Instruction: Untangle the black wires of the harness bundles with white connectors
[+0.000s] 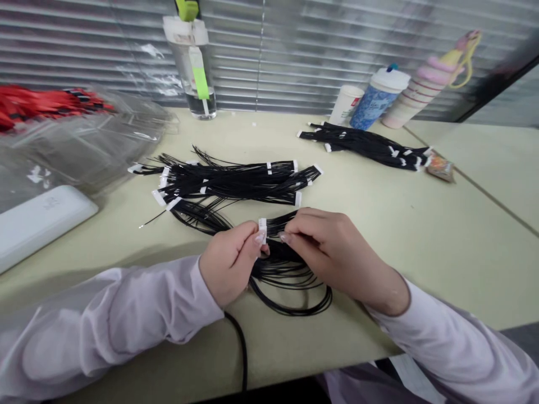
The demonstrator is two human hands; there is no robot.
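Note:
Between thumb and fingers, my left hand (233,258) pinches a small white connector (263,225). Black wires (275,226) run out of the connector's right side. My right hand (332,247) is closed on these wires just to the right of the connector; its fingertips partly hide them. Below both hands, a loop of thin black wires (295,303) hangs over the table surface. Just beyond my hands lies a bundle of black wire harnesses (236,182) with white connectors at both ends.
At the back right lies a second harness bundle (366,147) beside a small packet (440,168). A clear bottle (191,67), a white cup (346,104), a blue cup (377,98) and a pink bottle (425,90) stand along the blinds. Plastic bags (84,146) and a white case (46,224) lie left.

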